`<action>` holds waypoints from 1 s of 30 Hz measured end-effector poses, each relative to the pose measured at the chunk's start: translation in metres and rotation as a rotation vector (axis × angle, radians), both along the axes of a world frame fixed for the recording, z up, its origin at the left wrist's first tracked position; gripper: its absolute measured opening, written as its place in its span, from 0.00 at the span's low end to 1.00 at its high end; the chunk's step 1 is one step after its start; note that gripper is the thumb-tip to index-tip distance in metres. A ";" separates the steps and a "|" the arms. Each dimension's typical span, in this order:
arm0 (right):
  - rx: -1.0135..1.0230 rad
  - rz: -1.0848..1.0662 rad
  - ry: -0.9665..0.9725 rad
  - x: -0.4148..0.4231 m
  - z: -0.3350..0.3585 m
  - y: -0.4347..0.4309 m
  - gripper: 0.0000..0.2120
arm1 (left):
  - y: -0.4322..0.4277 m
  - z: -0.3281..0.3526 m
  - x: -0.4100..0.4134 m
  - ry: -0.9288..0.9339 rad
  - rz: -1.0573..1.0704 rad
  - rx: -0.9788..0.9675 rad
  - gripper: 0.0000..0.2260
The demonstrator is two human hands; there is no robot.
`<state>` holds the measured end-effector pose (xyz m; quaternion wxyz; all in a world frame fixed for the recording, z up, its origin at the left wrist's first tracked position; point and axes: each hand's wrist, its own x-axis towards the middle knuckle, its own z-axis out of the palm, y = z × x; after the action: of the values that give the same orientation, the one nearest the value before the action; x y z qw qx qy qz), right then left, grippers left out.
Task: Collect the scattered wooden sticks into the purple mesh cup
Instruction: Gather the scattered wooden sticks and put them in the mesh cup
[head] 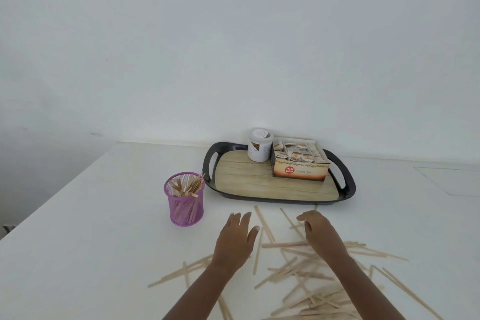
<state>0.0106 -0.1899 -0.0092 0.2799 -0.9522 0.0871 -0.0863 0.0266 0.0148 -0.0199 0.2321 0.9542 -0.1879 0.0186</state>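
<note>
Over the wooden sticks (pixel 283 244), left hand (pixel 237 239) spreads flat; right hand (pixel 320 234) curls, grip unclear.

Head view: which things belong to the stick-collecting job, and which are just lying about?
Job: purple mesh cup, scattered wooden sticks, left hand, right hand.
Lying about: black tray, and on it the ginger tea box and white jar.

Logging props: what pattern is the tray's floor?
Light wood-grain print on the tray, head view.
</note>
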 end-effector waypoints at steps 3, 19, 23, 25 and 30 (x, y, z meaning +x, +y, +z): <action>-0.141 -0.039 0.122 -0.002 -0.001 -0.020 0.16 | -0.016 -0.004 -0.002 0.143 0.030 0.072 0.23; -0.137 0.250 0.422 -0.031 0.003 -0.049 0.26 | -0.080 -0.002 -0.017 0.231 -0.309 0.105 0.37; -0.189 0.278 0.448 -0.040 0.001 -0.055 0.33 | -0.080 -0.004 -0.018 0.220 -0.330 0.133 0.32; -0.214 0.277 0.416 -0.043 -0.001 -0.055 0.32 | -0.078 -0.004 -0.016 0.194 -0.318 0.135 0.26; -0.234 0.265 0.263 -0.043 -0.004 -0.049 0.21 | -0.076 -0.003 -0.008 0.062 -0.326 0.192 0.22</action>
<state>-0.0322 -0.2390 -0.0128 0.1628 -0.9843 -0.0136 0.0665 0.0191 -0.0609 -0.0231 0.1457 0.9289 -0.3338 -0.0667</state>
